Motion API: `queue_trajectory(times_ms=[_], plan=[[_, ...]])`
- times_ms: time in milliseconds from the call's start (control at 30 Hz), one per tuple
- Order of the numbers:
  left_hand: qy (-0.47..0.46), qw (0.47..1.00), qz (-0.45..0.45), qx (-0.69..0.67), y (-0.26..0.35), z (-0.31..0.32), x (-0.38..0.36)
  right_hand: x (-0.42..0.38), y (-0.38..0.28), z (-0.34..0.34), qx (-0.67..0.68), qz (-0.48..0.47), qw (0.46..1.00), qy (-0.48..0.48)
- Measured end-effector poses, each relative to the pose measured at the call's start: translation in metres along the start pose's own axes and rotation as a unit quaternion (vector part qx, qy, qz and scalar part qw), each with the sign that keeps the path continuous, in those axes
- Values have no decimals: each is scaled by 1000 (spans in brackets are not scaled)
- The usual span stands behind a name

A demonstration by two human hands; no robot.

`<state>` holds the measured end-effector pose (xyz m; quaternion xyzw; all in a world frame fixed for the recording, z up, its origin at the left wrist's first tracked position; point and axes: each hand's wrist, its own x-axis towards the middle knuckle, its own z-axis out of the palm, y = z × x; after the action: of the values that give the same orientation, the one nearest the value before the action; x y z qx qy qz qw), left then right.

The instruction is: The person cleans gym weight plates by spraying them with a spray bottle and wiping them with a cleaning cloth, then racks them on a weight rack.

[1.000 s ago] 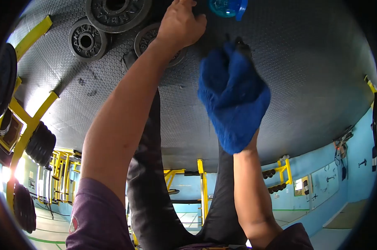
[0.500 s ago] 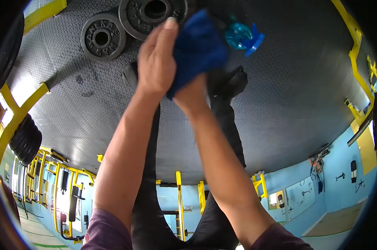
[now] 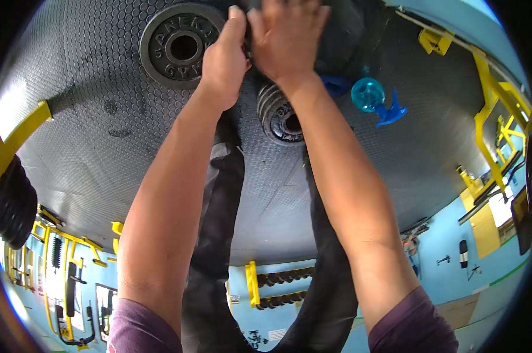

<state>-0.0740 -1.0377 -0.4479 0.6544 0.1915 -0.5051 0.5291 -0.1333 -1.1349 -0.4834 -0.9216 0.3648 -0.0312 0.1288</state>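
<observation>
Hands (image 3: 257, 44) now meet at the far edge of the view, where a second ago they were apart and half a second ago they were just closing over the blue cloth. The left hand (image 3: 222, 59) is curled, thumb up, its fingers bent round the edge of something dark just right of the plate (image 3: 181, 44) lying flat on the rubber floor (image 3: 101, 135); what it grips cannot be told, since the frame cuts it off. The right hand (image 3: 286, 35) lies touching the left, fingers stretched out and pressed flat on that same dark thing rather than clenched. The cloth, which wrapped the right hand earlier, is all but gone from sight: only a small blue patch (image 3: 335, 84) shows just right of the right wrist, and it may be a corner of the cloth trapped under the palm, though that is not certain. The view has also swung, so a stack of plates (image 3: 280, 115) now shows between the forearms, nearer than the hands, and the spray bottle (image 3: 372, 97) lies on the floor to the right, apart from both hands, instead of beside them. Judging by this, the hands have gone from gathering the cloth to bearing down with it on a surface, so wiping looks to be under way, with the bottle left untouched. Yellow frames (image 3: 489, 88) stand far off on the right.
</observation>
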Motion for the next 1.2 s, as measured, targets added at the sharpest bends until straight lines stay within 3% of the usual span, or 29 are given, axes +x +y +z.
queue_trajectory(times_ms=[67,100,167,267,333,400,433,467,500,533,567,600,633,667,700,733,767,800,867,933,1000,1067,1133,1200], plan=[[-96,967,-82,-220,-10,-19,16,-18,-4,-3,95,-228,967,-60],[-69,960,-31,-271,-13,-17,8,-30,-4,-7,92,-237,965,-63],[-66,948,-20,-309,-18,-18,-2,-51,0,-18,101,-261,946,-164],[-51,945,-50,-321,-24,-13,-27,-78,34,-41,99,-299,919,-237],[39,983,-45,-174,-41,-11,-33,-96,84,-54,64,-335,901,-267],[80,984,-31,-156,-44,-9,-33,-95,120,-68,32,-368,881,-295],[97,986,132,14,-53,-12,-27,-94,134,-75,12,-360,885,-295],[105,934,286,185,-61,-11,-25,-97,143,-80,-9,-350,889,-295],[97,884,329,317,-41,-8,-38,-104,145,-82,-9,-347,889,-297],[93,884,330,317,-37,1,-42,-114,147,-84,52,-198,950,-234],[57,829,379,408,-35,12,-46,-118,146,-92,112,-42,980,-160],[22,759,425,493,-34,23,-48,-117,149,-102,111,-40,981,-155],[-6,712,447,542,-36,35,-44,-114,153,-114,308,183,925,-130],[-8,708,450,544,-41,45,-41,-107,152,-132,478,387,783,-94],[-1,637,441,632,-47,56,-38,-104,143,-156,576,401,707,-90],[7,558,428,711,-52,69,-35,-105,136,-175,578,401,705,-84],[36,519,452,725,-56,75,-28,-108,129,-190,656,405,630,-86],[36,516,455,724,-50,81,-26,-112,124,-201,727,403,549,-88],[-48,555,336,760,-36,91,-27,-126,114,-216,758,418,495,-66],[-49,535,346,769,-37,93,-25,-147,123,-227,734,448,480,-172],[-44,515,355,779,-32,94,-27,-162,125,-229,748,447,432,-234],[-77,522,343,777,-24,95,-30,-170,123,-241,757,458,410,-222],[-66,510,398,760,-20,91,-29,-178,130,-250,765,492,373,-183],[-75,506,394,764,-10,91,-40,-186,144,-252,760,494,382,-180]])
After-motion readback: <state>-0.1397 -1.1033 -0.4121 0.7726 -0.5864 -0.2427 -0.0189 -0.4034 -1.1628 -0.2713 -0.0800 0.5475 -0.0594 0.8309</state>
